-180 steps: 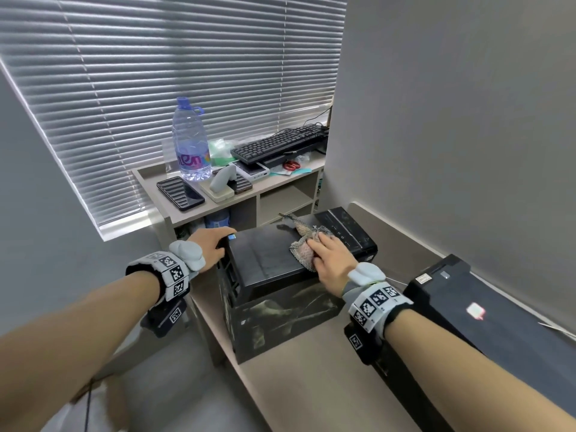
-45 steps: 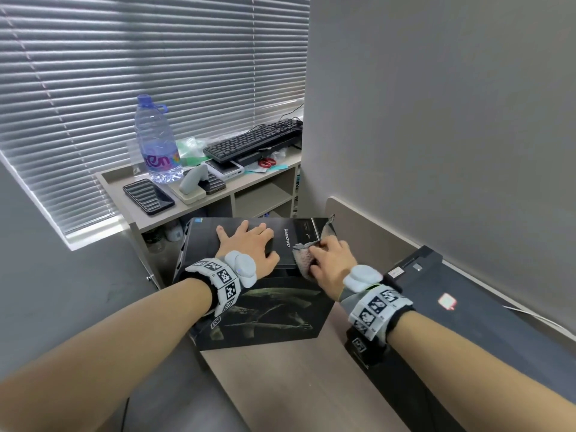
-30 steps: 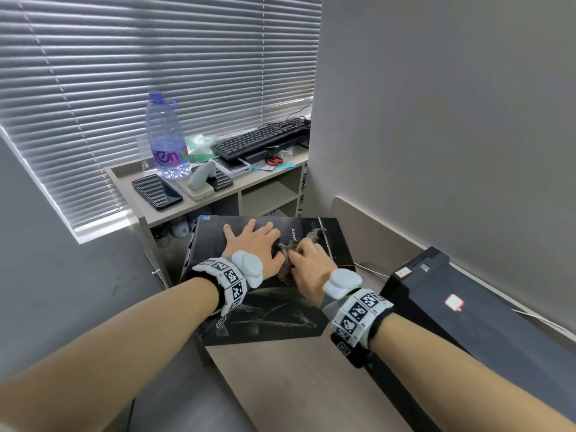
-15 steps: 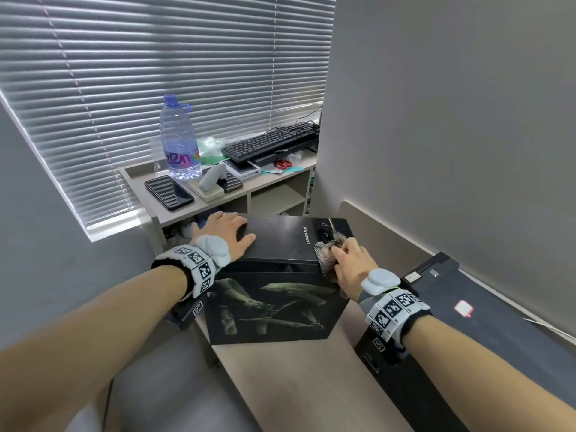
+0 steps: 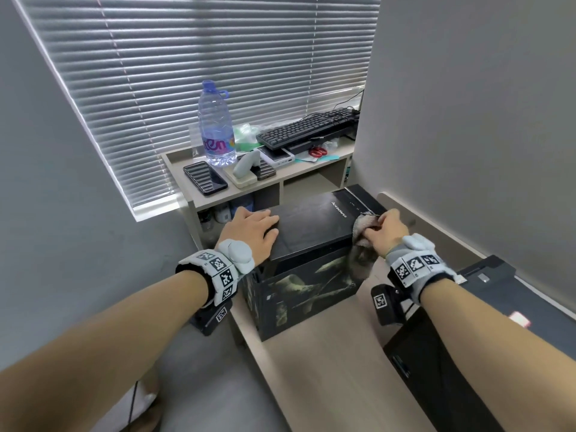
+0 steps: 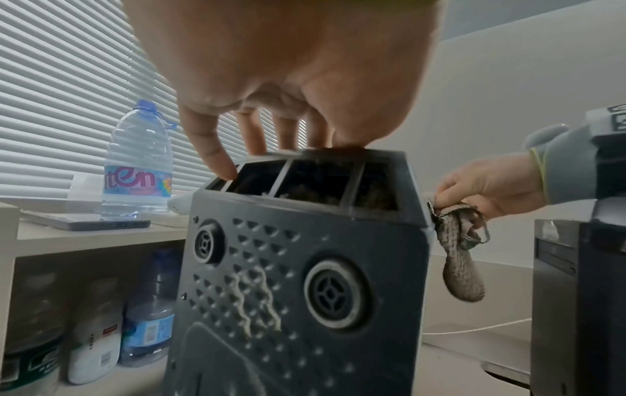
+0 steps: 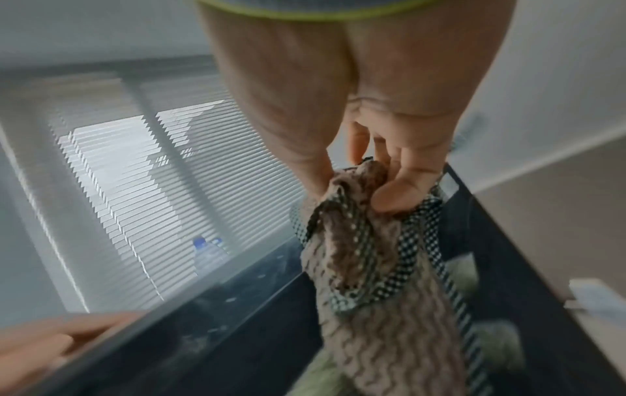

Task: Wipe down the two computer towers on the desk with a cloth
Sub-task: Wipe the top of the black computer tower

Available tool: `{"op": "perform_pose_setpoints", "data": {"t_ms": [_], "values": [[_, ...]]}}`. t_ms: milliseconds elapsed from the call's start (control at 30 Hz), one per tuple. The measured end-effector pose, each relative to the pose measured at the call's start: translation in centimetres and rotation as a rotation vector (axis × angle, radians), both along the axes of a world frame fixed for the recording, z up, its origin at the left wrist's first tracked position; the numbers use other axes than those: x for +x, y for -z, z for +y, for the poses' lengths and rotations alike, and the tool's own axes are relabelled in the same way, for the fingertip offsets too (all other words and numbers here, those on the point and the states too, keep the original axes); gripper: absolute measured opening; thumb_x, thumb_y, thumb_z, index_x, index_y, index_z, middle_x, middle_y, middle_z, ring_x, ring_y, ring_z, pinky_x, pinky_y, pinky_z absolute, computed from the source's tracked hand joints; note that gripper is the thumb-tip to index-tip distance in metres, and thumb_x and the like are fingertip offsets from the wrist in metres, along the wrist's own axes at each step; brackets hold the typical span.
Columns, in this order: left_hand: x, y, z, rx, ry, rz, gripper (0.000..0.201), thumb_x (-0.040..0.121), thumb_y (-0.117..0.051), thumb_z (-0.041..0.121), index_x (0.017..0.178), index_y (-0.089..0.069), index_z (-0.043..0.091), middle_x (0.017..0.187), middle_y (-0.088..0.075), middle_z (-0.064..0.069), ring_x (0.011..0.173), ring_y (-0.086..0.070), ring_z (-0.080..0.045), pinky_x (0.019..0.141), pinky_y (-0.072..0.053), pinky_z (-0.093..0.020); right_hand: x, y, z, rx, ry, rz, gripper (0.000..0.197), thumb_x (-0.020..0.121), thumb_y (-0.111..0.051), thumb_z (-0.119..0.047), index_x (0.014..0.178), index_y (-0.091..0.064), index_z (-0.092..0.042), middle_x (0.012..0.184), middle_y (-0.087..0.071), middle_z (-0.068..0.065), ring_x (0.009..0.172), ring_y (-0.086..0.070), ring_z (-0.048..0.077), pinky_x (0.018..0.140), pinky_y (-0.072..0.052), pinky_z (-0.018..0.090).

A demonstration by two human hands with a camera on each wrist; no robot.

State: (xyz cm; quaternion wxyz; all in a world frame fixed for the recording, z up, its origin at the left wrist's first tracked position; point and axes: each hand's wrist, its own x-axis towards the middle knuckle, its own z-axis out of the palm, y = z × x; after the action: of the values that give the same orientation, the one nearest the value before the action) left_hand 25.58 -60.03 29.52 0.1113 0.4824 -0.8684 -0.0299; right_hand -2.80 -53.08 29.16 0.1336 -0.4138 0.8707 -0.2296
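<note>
Grey wristbands [image 5: 222, 269] (black-and-white square markers), bare forearms.

Cloth [image 7: 383, 308] (bunched) against tower [image 7: 257, 335]

Black tower [image 5: 311, 226] with a greenish-patterned side, grey-brown knit cloth [image 7: 379, 308] edged in black-and-white check.

A pale wooden surface [image 5: 327, 369] carries two black computer towers: one [image 5: 308, 244] at its far left corner, another [image 5: 486, 322] along the right wall.
</note>
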Motion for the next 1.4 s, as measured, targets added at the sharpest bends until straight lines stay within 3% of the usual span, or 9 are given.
{"op": "perform_pose_setpoints", "data": {"t_ms": [133,267,333,467,667,900,1033,1167,1400], "values": [[-0.4,0.6,0.3,-0.015,-0.018,0.064,0.04,0.1,-0.04,0.039,0.138,-0.051,0.032,0.143,-0.049,0.012,0.121,-0.037,-0.025,0.092,-0.045,-0.036,2.5,0.8,0.6,-0.092,-0.029,-0.258,0.024,0.075,-0.075,-0.035,0.076,-0.06,-0.017,0.081,-0.064,0.003,0.08,-0.061,0.024,0.069,-0.041,0.028],[-0.7,0.8,0.8,-0.026,-0.051,0.098,0.039,0.1,-0.041,0.038,0.136,-0.053,0.031,0.142,-0.05,0.013,0.122,-0.038,-0.023,0.09,-0.045,-0.034,5.2,2.4,0.5,-0.161,-0.173,-0.412,0.031,0.05,-0.076,-0.048,0.052,-0.058,-0.024,0.06,-0.061,0.001,0.07,-0.068,0.032,0.07,-0.057,0.05],[-0.8,0.9,0.8,-0.023,-0.072,0.106,0.038,0.1,-0.042,0.037,0.136,-0.054,0.032,0.141,-0.05,0.014,0.122,-0.038,-0.022,0.089,-0.046,-0.034,7.4,1.9,0.7,-0.189,-0.256,-0.41,0.025,0.056,-0.076,-0.041,0.052,-0.058,-0.024,0.058,-0.061,-0.001,0.066,-0.067,0.03,0.067,-0.057,0.049],[-0.9,1.0,0.7,-0.03,-0.065,0.134,0.037,0.1,-0.044,0.035,0.134,-0.056,0.03,0.14,-0.053,0.011,0.12,-0.04,-0.024,0.09,-0.046,-0.036,9.9,1.1,1.3,-0.191,-0.322,-0.281,0.021,0.075,-0.071,-0.023,0.059,-0.057,-0.019,0.065,-0.064,-0.003,0.07,-0.063,0.021,0.069,-0.051,0.031],[-0.9,0.8,0.9,0.002,-0.083,0.123,0.038,0.1,-0.042,0.034,0.136,-0.053,0.032,0.142,-0.049,0.015,0.123,-0.037,-0.02,0.087,-0.048,-0.036,2.5,3.5,-0.1,-0.141,-0.133,-0.374,0.011,0.056,-0.069,-0.026,0.051,-0.061,-0.022,0.051,-0.059,-0.002,0.067,-0.068,0.033,0.07,-0.058,0.047],[-1.1,1.1,0.7,-0.003,-0.103,0.169,0.037,0.098,-0.044,0.029,0.132,-0.056,0.033,0.139,-0.052,0.016,0.122,-0.038,-0.019,0.084,-0.051,-0.038,4.7,1.8,0.4,-0.128,-0.206,-0.214,0.024,0.071,-0.068,-0.02,0.055,-0.051,-0.018,0.063,-0.059,-0.002,0.066,-0.057,0.02,0.067,-0.048,0.03],[-1.1,0.9,0.8,0.017,-0.106,0.166,0.037,0.098,-0.043,0.028,0.133,-0.056,0.033,0.14,-0.051,0.017,0.122,-0.037,-0.018,0.084,-0.052,-0.039,0.4,1.3,-0.4,-0.123,-0.076,-0.189,0.019,0.075,-0.067,-0.021,0.062,-0.054,-0.018,0.074,-0.061,0.001,0.074,-0.057,0.021,0.066,-0.04,0.026],[-0.9,1.2,1.0,-0.002,-0.087,0.186,0.037,0.098,-0.045,0.027,0.133,-0.056,0.032,0.139,-0.051,0.017,0.121,-0.038,-0.018,0.086,-0.052,-0.04,-3.5,0.7,-0.9,-0.114,0.067,-0.176,0.007,0.077,-0.067,-0.018,0.082,-0.064,-0.015,0.084,-0.06,0.002,0.082,-0.056,0.022,0.075,-0.043,0.028],[-0.9,1.2,0.3,-0.004,-0.09,0.182,0.036,0.098,-0.045,0.027,0.131,-0.057,0.033,0.138,-0.053,0.017,0.12,-0.038,-0.018,0.084,-0.052,-0.039,-2.0,2.0,-0.9,-0.048,0.047,-0.144,0.002,0.079,-0.059,-0.012,0.08,-0.061,-0.012,0.084,-0.06,0.009,0.083,-0.058,0.031,0.07,-0.041,0.029]]}}
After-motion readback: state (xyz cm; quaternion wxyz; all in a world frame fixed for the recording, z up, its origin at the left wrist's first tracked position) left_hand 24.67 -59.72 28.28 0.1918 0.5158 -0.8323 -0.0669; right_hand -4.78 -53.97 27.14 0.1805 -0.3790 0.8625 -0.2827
